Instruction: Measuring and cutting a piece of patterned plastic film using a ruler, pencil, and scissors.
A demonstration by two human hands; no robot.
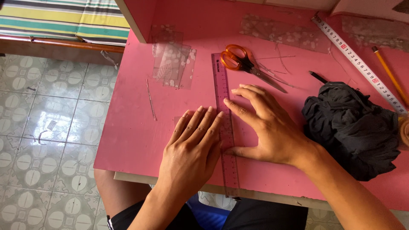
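A long transparent purple ruler (221, 81) lies lengthwise on the pink table (132, 136), reaching past the near edge. My left hand (194, 142) lies flat with fingers together, fingertips touching the ruler's left side. My right hand (262, 123) rests spread on the table just right of the ruler, index finger and thumb against its edge. Neither hand grips anything. A clear sheet seems to lie beneath the left hand, mostly hidden.
Orange-handled scissors (245, 64) lie just beyond the right hand. Clear patterned plastic pieces (172, 61) sit at the far left, more (283, 32) at the back. A dark crumpled cloth (353, 127), tape measure (362, 64), yellow pencil (390, 74) and black pen (318, 77) lie right. Tiled floor (47, 127) is left.
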